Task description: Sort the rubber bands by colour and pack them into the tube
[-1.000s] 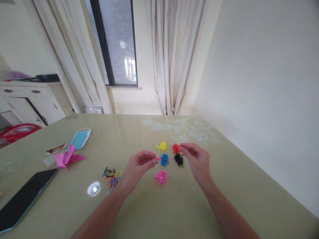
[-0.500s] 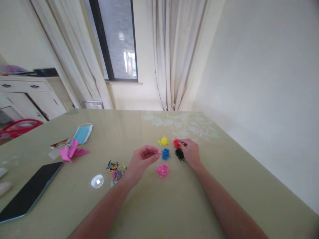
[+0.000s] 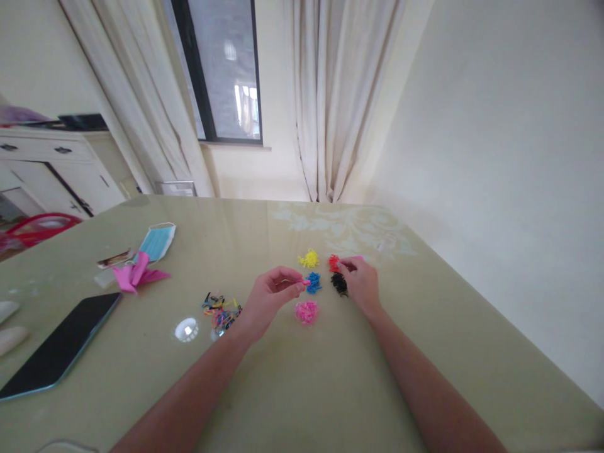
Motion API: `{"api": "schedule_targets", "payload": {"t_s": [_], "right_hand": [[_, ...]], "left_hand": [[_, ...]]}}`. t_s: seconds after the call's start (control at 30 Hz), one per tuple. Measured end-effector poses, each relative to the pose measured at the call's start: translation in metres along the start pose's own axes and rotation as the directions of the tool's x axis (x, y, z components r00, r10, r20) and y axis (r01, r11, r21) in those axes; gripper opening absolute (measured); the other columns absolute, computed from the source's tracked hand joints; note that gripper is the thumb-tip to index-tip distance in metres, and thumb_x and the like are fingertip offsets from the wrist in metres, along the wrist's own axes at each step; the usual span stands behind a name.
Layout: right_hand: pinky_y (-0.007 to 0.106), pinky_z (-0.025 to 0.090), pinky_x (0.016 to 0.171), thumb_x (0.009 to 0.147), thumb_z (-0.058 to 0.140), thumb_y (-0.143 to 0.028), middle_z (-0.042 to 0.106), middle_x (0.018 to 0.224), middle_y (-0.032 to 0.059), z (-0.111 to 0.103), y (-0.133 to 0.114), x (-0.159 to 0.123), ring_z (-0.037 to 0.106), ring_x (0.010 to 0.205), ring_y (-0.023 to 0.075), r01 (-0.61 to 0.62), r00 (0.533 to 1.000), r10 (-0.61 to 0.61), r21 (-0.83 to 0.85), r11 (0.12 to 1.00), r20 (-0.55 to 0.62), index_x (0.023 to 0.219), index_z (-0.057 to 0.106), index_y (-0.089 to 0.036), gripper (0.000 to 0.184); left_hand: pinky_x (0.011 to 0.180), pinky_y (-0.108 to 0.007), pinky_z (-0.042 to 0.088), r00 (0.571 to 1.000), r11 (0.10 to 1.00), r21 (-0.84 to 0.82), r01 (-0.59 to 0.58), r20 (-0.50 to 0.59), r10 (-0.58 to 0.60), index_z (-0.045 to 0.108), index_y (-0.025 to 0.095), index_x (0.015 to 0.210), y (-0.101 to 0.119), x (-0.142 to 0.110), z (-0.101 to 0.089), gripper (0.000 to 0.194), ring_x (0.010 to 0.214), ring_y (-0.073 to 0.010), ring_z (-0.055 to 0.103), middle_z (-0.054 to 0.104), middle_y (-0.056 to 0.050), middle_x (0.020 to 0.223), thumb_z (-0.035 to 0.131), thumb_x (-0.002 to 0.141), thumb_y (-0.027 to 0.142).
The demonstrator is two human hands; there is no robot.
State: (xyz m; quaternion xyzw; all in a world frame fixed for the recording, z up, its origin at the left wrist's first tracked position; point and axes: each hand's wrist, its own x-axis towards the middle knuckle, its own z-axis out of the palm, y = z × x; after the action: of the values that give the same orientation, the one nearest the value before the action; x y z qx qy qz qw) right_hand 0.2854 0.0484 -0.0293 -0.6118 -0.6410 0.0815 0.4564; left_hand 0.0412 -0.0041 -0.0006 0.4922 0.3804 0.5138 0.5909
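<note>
My left hand (image 3: pixel 272 301) is closed in a pinch on a small pink rubber band (image 3: pixel 306 282), held beside the blue rubber band pile (image 3: pixel 314 283). At the red rubber band pile (image 3: pixel 333 262), the fingertips of my right hand (image 3: pixel 359 281) are pressed together; whatever sits between them is too small to make out. Just below that hand is a black rubber band pile (image 3: pixel 338 284), partly covered by it. A yellow pile (image 3: pixel 309 258) lies behind the blue one, and a pink pile (image 3: pixel 306 313) in front. Left of my left hand is a mixed-colour pile (image 3: pixel 224 313) of bands.
A small clear dome (image 3: pixel 187 329) sits left of the mixed pile. Farther left lie a phone (image 3: pixel 63 343), a pink folded paper shape (image 3: pixel 138 274) and a blue face mask (image 3: pixel 158 241). A wall (image 3: pixel 509 189) runs along the table's right side.
The view has tilted down slightly, so everything on the table sits higher in the picture. Both hands keep nearly the same places and stay pinched.
</note>
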Motion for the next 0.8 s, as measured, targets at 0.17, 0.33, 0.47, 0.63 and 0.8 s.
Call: {"api": "schedule_targets", "payload": {"t_s": [0.17, 0.33, 0.47, 0.63, 0.8], "right_hand": [[0.04, 0.054, 0.075, 0.09, 0.059, -0.046, 0.08, 0.082, 0.0109, 0.011, 0.021, 0.01, 0.071, 0.073, 0.0264, -0.041, 0.999, 0.041, -0.031, 0.999, -0.009, 0.078, 0.08, -0.022, 0.033], [0.043, 0.053, 0.086, 0.097, 0.05, -0.045, 0.08, 0.103, 0.0154, 0.0, 0.013, 0.007, 0.073, 0.091, 0.0286, -0.018, 0.995, 0.017, -0.01, 1.0, -0.101, 0.098, 0.081, -0.019, 0.041], [0.04, 0.054, 0.083, 0.098, 0.051, -0.046, 0.08, 0.1, 0.0147, -0.005, 0.001, 0.0, 0.071, 0.085, 0.0259, 0.026, 0.99, -0.022, 0.026, 0.999, -0.139, 0.103, 0.08, -0.018, 0.041], [0.042, 0.053, 0.083, 0.097, 0.048, -0.052, 0.079, 0.097, 0.0172, 0.003, 0.003, 0.001, 0.071, 0.085, 0.0285, -0.018, 0.993, 0.017, -0.007, 1.0, -0.12, 0.097, 0.08, -0.015, 0.048], [0.039, 0.052, 0.077, 0.096, 0.052, -0.05, 0.078, 0.091, 0.0137, -0.006, 0.005, 0.006, 0.068, 0.077, 0.025, -0.001, 0.996, 0.003, 0.016, 1.0, -0.09, 0.096, 0.081, -0.019, 0.042]], "left_hand": [[0.079, -0.03, 0.054, 1.0, 1.0, 0.004, 0.01, -0.014, -0.01, 0.074, 0.019, 0.089, -0.001, 0.001, 0.0, 0.033, 0.085, -0.018, 0.071, 0.078, -0.005, 0.09, 0.092, 0.07, 0.039], [0.08, -0.03, 0.054, 0.999, 1.0, 0.014, 0.007, -0.042, -0.006, 0.075, 0.019, 0.089, -0.001, 0.002, -0.002, 0.034, 0.086, -0.018, 0.071, 0.079, -0.005, 0.089, 0.092, 0.07, 0.04], [0.08, -0.03, 0.055, 0.999, 1.0, 0.02, 0.003, -0.033, -0.003, 0.075, 0.019, 0.09, -0.001, 0.0, -0.001, 0.033, 0.085, -0.0172, 0.07, 0.078, -0.005, 0.09, 0.091, 0.071, 0.04], [0.08, -0.03, 0.055, 1.0, 0.999, 0.042, -0.006, -0.03, 0.007, 0.075, 0.019, 0.091, -0.002, 0.0, -0.001, 0.031, 0.085, -0.0175, 0.07, 0.077, -0.005, 0.09, 0.09, 0.073, 0.041], [0.079, -0.029, 0.053, 0.999, 0.999, 0.044, -0.021, -0.049, 0.024, 0.075, 0.02, 0.092, -0.002, 0.002, -0.006, 0.029, 0.087, -0.0178, 0.069, 0.077, -0.004, 0.091, 0.089, 0.075, 0.039]]}}
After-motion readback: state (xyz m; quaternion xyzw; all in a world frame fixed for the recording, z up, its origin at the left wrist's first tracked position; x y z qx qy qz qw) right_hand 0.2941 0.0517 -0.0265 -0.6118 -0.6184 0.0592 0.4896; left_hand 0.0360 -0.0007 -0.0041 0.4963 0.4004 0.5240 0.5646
